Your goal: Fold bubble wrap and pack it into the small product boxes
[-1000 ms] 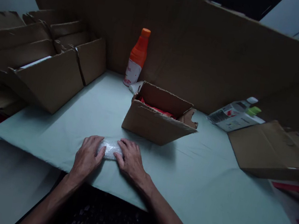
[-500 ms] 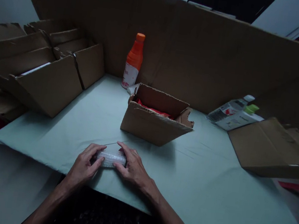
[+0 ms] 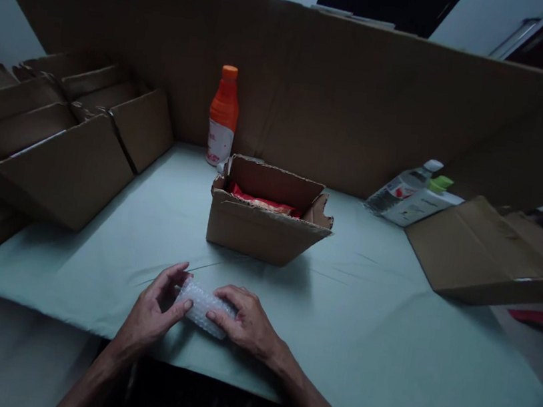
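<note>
Both my hands hold a small bundle wrapped in bubble wrap (image 3: 201, 306) just above the near edge of the pale green table sheet (image 3: 364, 338). My left hand (image 3: 151, 313) pinches its left end with thumb and fingers. My right hand (image 3: 247, 321) covers its right end, fingers curled over it. The bundle is tilted, its left end higher. Behind it stands a small open cardboard box (image 3: 264, 219) with something red (image 3: 262, 200) inside.
An orange bottle (image 3: 223, 117) stands behind the small box, against a tall cardboard wall (image 3: 366, 102). Larger open cartons (image 3: 69, 134) sit at the left. Two lying bottles (image 3: 411, 195) and a flattened carton (image 3: 486, 257) are at the right.
The hands have drawn the bundle nearer to me and lifted it off the sheet, tilting it. The camera has tipped up a little.
</note>
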`<state>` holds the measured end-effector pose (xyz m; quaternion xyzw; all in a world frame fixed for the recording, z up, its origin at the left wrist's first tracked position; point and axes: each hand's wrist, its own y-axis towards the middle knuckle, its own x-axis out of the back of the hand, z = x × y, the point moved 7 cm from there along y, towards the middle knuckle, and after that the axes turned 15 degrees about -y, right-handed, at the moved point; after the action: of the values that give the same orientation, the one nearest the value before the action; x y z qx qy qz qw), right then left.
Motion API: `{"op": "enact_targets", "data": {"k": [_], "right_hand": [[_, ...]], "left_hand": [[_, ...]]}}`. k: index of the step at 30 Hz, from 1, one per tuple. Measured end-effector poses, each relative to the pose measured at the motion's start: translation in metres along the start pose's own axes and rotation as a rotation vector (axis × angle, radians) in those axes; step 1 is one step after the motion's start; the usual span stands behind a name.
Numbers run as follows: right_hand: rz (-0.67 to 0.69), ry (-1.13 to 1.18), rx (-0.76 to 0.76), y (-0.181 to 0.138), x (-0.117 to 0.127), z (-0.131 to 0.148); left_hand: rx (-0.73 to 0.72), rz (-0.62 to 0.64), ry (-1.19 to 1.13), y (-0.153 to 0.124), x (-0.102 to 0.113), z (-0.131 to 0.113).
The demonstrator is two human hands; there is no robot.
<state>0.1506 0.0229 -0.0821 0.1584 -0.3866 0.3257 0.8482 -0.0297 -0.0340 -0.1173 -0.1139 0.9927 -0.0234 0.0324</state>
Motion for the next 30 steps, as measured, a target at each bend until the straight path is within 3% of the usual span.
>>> {"op": "enact_targets", "data": {"k": [4,11,17,20,30], "right_hand": [[0.008,0.02,-0.038,-0.002,0.001,-0.007],[0.107,-0.066,-0.021,-0.008,-0.008,-0.006],[-0.017,-0.059,-0.034,-0.011,0.005,-0.008],[0.003,-0.054,-0.049,-0.012,0.011,-0.009],[0.088,-0.098,-0.081,-0.016,0.014,-0.01]], "left_hand": [[0.045,0.021,-0.033,-0.001,-0.007,0.004],[-0.025,0.109,0.093,-0.003,-0.029,-0.003],[-0.025,0.074,0.049,-0.003,-0.032,-0.006],[-0.033,0.099,0.052,-0.001,-0.037,-0.008],[-0.208,0.182,0.148,0.003,-0.055,-0.022]]}}
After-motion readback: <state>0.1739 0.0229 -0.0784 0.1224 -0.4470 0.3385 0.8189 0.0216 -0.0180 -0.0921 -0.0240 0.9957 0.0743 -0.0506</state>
